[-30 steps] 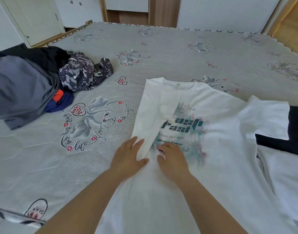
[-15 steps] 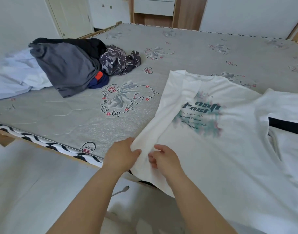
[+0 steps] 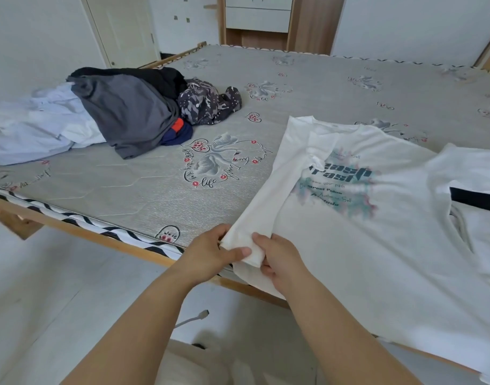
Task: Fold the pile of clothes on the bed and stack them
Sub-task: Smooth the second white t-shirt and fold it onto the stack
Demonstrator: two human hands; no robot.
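Note:
A white T-shirt (image 3: pixel 377 245) with a teal print lies face up on the bed, its left side folded inward. Its lower part hangs over the bed's near edge. My left hand (image 3: pixel 210 254) and my right hand (image 3: pixel 280 259) both pinch the folded left edge near the hem, side by side at the bed's edge. A pile of unfolded clothes (image 3: pixel 127 112) sits at the left of the bed: a grey garment on top, black, camouflage-patterned and blue ones around it, and a white one at the far left.
The grey patterned mattress (image 3: pixel 293 87) rests in a wooden frame (image 3: pixel 113 240). A black garment (image 3: pixel 477 201) shows under the T-shirt's right sleeve, with more white cloth (image 3: pixel 485 245) beside it. A white cable (image 3: pixel 193 319) lies on the floor. A door and a wardrobe stand behind the bed.
Both hands slid down the folded left edge from the chest to the hem and took hold of it. The view pulled back and turned left, so the bed's edge and floor show.

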